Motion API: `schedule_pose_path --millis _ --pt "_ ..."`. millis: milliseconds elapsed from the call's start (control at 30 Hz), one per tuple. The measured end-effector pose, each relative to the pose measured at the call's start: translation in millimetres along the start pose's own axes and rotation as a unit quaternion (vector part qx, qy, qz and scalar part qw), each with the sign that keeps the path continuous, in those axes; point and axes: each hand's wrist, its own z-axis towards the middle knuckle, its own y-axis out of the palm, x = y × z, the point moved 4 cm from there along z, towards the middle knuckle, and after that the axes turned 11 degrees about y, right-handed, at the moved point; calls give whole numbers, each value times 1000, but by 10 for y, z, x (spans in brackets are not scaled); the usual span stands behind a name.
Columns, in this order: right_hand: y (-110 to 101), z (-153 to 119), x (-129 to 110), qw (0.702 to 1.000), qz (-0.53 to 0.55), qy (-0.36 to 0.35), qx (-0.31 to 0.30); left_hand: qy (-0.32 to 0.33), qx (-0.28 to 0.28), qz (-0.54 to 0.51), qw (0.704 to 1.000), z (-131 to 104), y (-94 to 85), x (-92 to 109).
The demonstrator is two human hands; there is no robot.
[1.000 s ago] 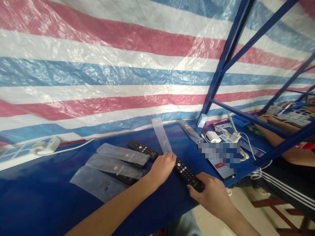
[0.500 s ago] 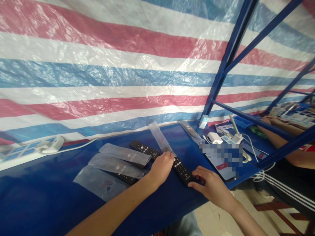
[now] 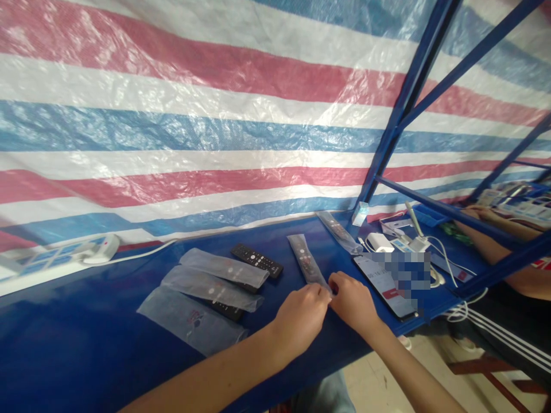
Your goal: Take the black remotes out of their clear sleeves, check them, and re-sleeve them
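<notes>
One bag (image 3: 303, 251), pinched at the near end

Left hand (image 3: 303, 315) and right hand (image 3: 353, 303) pinch it; the remote (image 3: 307, 264) lies inside, on the table (image 3: 77, 344). Too hard a tug could split the thin bag.

Two bare hands, paired. Left hand (image 3: 303, 315): back upward, fingers curled, tips pinched; left forearm (image 3: 224, 370) reaching in diagonally from lower left, bare. Right hand (image 3: 353, 301): knuckles up, fingers bent inward, pinching; right forearm (image 3: 411, 364) from lower right, bare. Fingertips of both close together, contact unclear.
</notes>
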Motion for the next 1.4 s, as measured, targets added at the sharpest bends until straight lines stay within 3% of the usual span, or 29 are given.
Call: schedule_pose_path --millis 133,233,333,433,533,833,1000,1167,1300,1400 --pt "-172 -52 158 995 71 -28 -71 -95 52 79 991 -244 -277 -349" --pt "-285 -31 116 997 64 -3 -34 -184 48 132 973 -422 -398 -654" --pt "-258 28 -141 1000 -21 4 22 -240 18 146 960 -510 -394 -814" --pt "-134 116 -405 995 -93 7 25 -253 -6 139 957 -530 -351 -833" --pt "-59 224 -502 992 -121 25 8 -251 -19 129 959 -536 -331 -825" --pt "-17 572 -448 990 -122 66 6 -238 -41 89 966 -571 -300 -860" --pt "-57 949 -345 986 -127 103 23 -243 -45 79 966 -589 -330 -852" --pt "-134 1257 -259 986 -134 98 36 -260 -34 73 962 -585 -340 -831" --pt "-154 1140 -404 985 -139 58 79 -258 -29 66 963 -573 -308 -816" --pt "-84 867 -668 994 -83 -54 51 -260 -31 64 963 -582 -295 -824"
